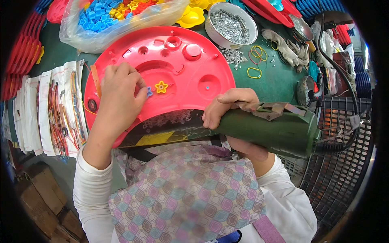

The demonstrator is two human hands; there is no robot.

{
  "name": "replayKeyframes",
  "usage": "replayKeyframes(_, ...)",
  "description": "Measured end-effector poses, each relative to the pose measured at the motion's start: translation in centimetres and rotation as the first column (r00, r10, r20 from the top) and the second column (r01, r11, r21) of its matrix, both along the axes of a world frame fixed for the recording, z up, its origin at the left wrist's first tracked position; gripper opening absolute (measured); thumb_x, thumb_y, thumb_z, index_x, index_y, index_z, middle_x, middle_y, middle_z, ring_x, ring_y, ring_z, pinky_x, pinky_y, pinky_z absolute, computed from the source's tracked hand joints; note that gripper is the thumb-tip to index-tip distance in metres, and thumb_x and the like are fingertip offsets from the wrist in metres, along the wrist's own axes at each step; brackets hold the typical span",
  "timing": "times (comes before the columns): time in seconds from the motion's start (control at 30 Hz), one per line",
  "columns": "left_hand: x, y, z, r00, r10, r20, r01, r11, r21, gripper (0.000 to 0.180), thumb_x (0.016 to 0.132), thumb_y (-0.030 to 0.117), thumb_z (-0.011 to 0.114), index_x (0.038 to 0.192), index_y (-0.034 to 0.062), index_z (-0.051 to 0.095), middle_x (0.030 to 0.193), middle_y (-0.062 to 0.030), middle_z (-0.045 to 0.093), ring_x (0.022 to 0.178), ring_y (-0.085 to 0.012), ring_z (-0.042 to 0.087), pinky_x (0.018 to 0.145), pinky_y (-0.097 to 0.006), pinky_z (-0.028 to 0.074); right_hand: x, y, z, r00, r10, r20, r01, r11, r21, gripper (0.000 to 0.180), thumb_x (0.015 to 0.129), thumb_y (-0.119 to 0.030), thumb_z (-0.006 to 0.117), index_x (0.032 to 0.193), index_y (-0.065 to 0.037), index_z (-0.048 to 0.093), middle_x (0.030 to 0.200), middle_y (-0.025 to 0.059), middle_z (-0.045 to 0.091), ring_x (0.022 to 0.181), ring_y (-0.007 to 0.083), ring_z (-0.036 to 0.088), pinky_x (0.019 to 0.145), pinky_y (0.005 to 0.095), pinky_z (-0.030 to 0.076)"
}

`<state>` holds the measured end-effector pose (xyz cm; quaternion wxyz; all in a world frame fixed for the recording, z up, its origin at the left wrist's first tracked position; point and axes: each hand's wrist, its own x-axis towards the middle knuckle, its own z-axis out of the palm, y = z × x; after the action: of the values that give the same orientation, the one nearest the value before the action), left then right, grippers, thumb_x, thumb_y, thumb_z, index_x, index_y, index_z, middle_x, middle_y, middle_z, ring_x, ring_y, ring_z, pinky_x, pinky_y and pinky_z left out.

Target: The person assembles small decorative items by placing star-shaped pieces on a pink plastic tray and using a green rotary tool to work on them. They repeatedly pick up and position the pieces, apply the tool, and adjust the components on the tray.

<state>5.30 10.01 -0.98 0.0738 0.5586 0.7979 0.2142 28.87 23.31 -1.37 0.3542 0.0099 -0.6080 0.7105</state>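
A large red curved plastic tray (190, 97) lies in front of me. My left hand (123, 87) is over its left part, fingers curled and thumb pressed in; what they hold, if anything, is hidden. Just right of the thumb sit a small blue star (149, 92) and a yellow star piece (161, 86) on the tray. My right hand (231, 106) is wrapped round the front end of a thick green corded power tool (267, 129), lying sideways at the tray's near right edge. Its tip is not visible. A black round part with wires (92, 105) rests at the tray's left edge.
A plastic bag (69, 34) of coloured pieces and a white bowl of screws (210, 30) stand at the back. Bundled wires (54, 109) lie left. Rubber bands (254, 73) and a glove (279, 42) lie right. The tool's black cable (344, 71) runs up the right side.
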Motion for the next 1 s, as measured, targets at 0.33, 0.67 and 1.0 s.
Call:
replayKeyframes(0.33, 0.0, -0.2, -0.1, 1.000, -0.006, 0.008, 0.006, 1.000, -0.004, 0.006, 0.083, 0.010, 0.073, 0.086, 0.0049, 0.074, 0.106, -0.0104, 0.063, 0.107, -0.0357, 0.054, 0.095, -0.048, 0.046, -2.3, 0.5, 2.6, 0.989, 0.009, -0.150, -0.005, 1.000, 0.029, 0.121, 0.062, -0.101, 0.053, 0.132, -0.002, 0.048, 0.071, 0.0049, 0.060, 0.062, 0.0214, 0.063, 0.064, 0.0364, 0.055)
replayKeyframes(0.67, 0.7, -0.4, 0.3, 0.997, 0.000, -0.071, 0.011, 0.988, 0.156, 0.022, 0.077, 0.007, 0.078, 0.098, 0.0073, 0.070, 0.105, -0.0100, 0.061, 0.105, -0.0342, 0.054, 0.092, -0.047, 0.046, -4.7, -0.5, 4.2, 0.976, -0.089, -0.197, 0.074, 0.994, -0.081, 0.126, 0.063, -0.104, 0.045, 0.138, -0.004, 0.047, 0.071, 0.0043, 0.059, 0.062, 0.0216, 0.061, 0.065, 0.0385, 0.055)
replayKeyframes(1.0, 2.0, -1.6, -0.4, 0.990, -0.131, 0.049, 0.106, 0.931, 0.350, 0.016, 0.075, 0.009, 0.082, 0.089, 0.0128, 0.075, 0.095, -0.0025, 0.063, 0.098, -0.0277, 0.055, 0.087, -0.042, 0.045, -7.5, -0.5, 3.5, 0.974, -0.088, -0.208, 0.069, 0.993, -0.094, 0.134, 0.056, -0.110, 0.034, 0.139, -0.005, 0.047, 0.072, 0.0052, 0.060, 0.066, 0.0224, 0.062, 0.068, 0.0404, 0.055)
